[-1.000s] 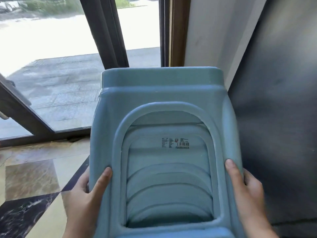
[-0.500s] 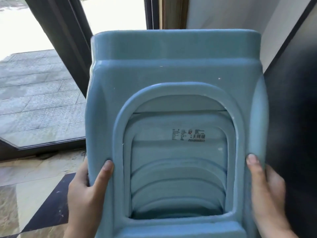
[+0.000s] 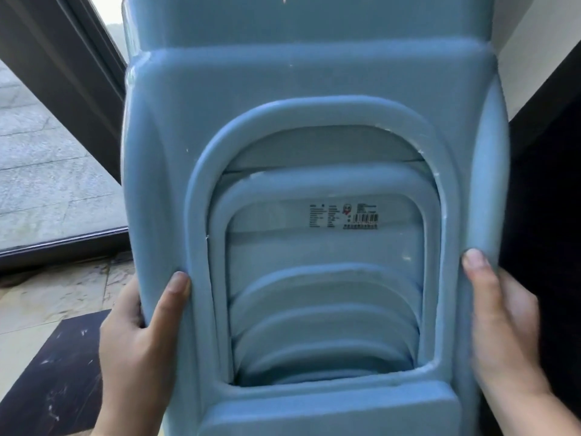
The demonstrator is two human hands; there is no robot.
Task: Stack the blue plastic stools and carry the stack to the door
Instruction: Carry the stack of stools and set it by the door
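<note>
Item: stack (image 3: pixel 314 105) of blue stools — nested, carried on its side, seats pointing away from the wearer. Through the arched side opening, the rims of several inner stools show one inside another; a printed label (image 3: pixel 344 216) sits on one inner wall.

Hold: left hand (image 3: pixel 141 335) clamps the left side of the stack, thumb (image 3: pixel 171 297) laid across the near face. Right hand (image 3: pixel 503 322) clamps the right side the same way, thumb on the rim of the opening. Both appear to bear the load; the remaining fingers are hidden behind the stack.

Place: the stack is off the floor (image 3: pixel 56 297), close before the glass door (image 3: pixel 47 171), whose dark frame shows left of the stack. A pale wall (image 3: pixel 534 48) stands right of the stack.

Progress, as judged: stacking looks done, no loose stool in view. Carrying seems near its end — door just ahead. Left: set the stack down by the door and let go.
</note>
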